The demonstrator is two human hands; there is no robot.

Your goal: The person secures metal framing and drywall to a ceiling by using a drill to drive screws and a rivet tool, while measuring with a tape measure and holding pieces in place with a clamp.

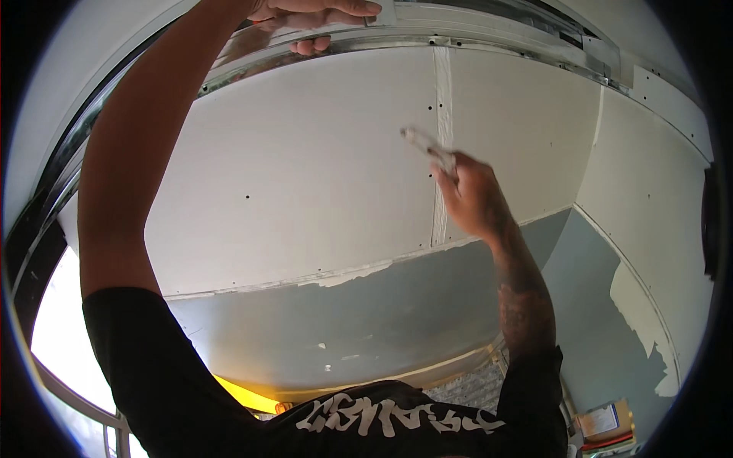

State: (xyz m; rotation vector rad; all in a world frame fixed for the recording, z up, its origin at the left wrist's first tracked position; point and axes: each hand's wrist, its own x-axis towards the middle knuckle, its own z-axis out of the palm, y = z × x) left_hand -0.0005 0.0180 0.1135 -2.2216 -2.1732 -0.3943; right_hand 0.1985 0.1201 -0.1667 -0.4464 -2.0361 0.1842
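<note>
My left hand (321, 11), cut off by the top edge, rests with visible fingers stretched along a shiny metal track (405, 42) and a small white piece on it. Lower fingertips or their reflection show below; I cannot tell which. My right hand (469, 191) grips a slim, light-coloured hand tool (420, 140), blurred, pointing up and left in front of white boards (321, 168). A pale vertical seam strip (441, 84) and scattered dark fastener dots are on the boards.
A blue-grey wall (351, 313) with flaked patches lies below, meeting another wall at the right. A bright window (57, 320) is at the left. A yellow strip (244, 393) shows behind my shirt. Stacked boxes or boards (615, 424) sit at lower right.
</note>
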